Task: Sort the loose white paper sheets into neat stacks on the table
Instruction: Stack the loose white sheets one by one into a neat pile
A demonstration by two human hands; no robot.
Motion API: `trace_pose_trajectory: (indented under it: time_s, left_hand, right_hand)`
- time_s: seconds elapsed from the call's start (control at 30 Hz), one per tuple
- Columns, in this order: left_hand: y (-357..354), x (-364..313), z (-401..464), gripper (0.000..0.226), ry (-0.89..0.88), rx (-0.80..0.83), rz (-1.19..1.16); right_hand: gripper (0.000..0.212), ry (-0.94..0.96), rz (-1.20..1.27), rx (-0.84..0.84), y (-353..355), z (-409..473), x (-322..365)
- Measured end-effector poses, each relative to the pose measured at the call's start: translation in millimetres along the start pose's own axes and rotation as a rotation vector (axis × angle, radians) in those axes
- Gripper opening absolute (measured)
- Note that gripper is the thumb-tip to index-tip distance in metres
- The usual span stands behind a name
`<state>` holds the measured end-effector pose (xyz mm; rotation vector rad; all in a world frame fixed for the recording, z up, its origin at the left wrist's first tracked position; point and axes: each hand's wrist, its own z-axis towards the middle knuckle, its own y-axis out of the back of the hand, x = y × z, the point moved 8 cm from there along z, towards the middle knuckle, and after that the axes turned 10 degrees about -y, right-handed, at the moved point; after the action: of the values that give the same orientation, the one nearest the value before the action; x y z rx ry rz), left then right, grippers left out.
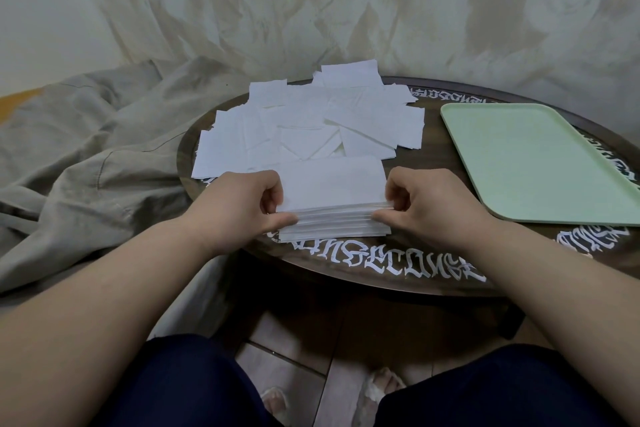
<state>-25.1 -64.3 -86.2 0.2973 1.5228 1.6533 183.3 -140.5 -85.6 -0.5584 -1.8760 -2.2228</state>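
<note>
A thick stack of white paper sheets [332, 198] stands near the front edge of the round dark wooden table [433, 163]. My left hand [242, 201] grips the stack's left end, thumb at the near edge and fingers curled over the top. At the right end my right hand [426, 201] grips it the same way. Behind the stack, a loose pile of white sheets [304, 125] lies spread and overlapping over the table's left and middle.
A pale green tray [540, 163] with nothing in it lies on the table's right side. White lettering [391, 262] runs round the table's rim. A crumpled beige cloth [97, 149] lies to the left, a draped curtain [346, 10] behind. My knees and feet are below.
</note>
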Motion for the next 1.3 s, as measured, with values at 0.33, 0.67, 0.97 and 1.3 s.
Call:
trace_pose_trajectory:
  time_s: [0.33, 0.67, 0.97, 1.3]
  left_hand:
    - [-0.2, -1.0, 0.2, 0.029, -0.024, 0.006, -0.001]
    - [0.7, -12.5, 11.1, 0.049, -0.143, -0.081, 0.091]
    - [-27.1, -7.3, 9.2, 0.056, -0.112, 0.204, 0.146]
    - [-37.3, -11.6, 10.1, 0.044, -0.144, 0.276, 0.124]
  right_hand:
    - [0.025, 0.019, 0.041, -0.025, 1.5, -1.4, 1.5]
    - [0.028, 0.098, 0.019, -0.147, 8.3, 1.1, 7.0]
    - [0.017, 0.172, -0.118, -0.008, -12.2, 2.3, 15.9]
    - [0.045, 0.096, -0.093, 0.169, -34.5, 6.9, 9.2]
